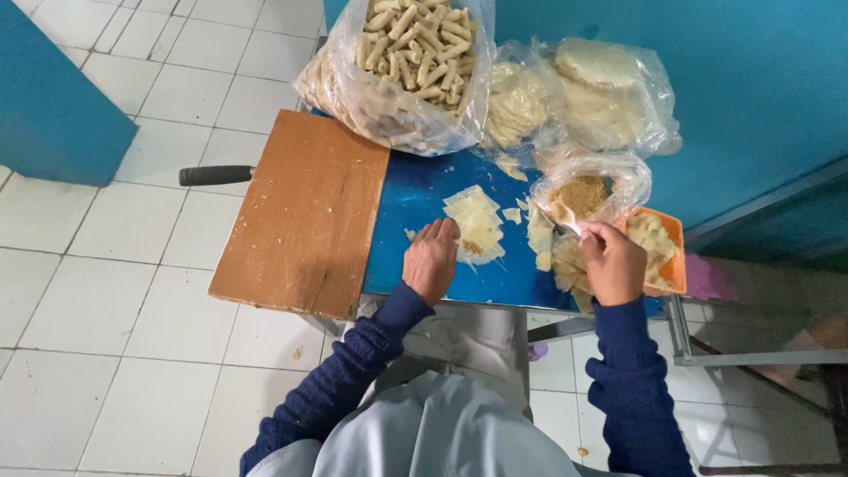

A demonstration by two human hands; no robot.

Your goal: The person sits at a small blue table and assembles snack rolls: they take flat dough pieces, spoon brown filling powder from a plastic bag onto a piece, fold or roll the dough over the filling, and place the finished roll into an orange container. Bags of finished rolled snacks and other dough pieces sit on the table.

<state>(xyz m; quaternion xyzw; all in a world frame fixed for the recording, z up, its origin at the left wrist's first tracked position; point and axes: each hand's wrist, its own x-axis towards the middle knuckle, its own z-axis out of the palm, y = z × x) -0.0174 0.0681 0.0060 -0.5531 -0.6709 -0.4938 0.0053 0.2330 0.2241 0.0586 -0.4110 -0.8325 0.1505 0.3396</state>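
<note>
A pale square pastry wrapper (477,225) with a small dab of brown filling lies on the blue tabletop (415,203). My left hand (431,260) rests on the wrapper's left edge, fingers curled onto it. My right hand (611,261) is closed on a metal spoon (562,217) whose tip reaches into a clear plastic bag of brown crumbly filling (583,194). More wrapper pieces (541,238) lie between the two hands. An orange tray (671,247) with pale food sits just right of my right hand.
A large clear bag of rolled pastries (411,62) stands at the table's back, with two bags of flat round wrappers (517,102) (609,93) beside it. A wooden board (305,212) covers the table's left part. A black handle (216,175) sticks out left. White tiled floor surrounds.
</note>
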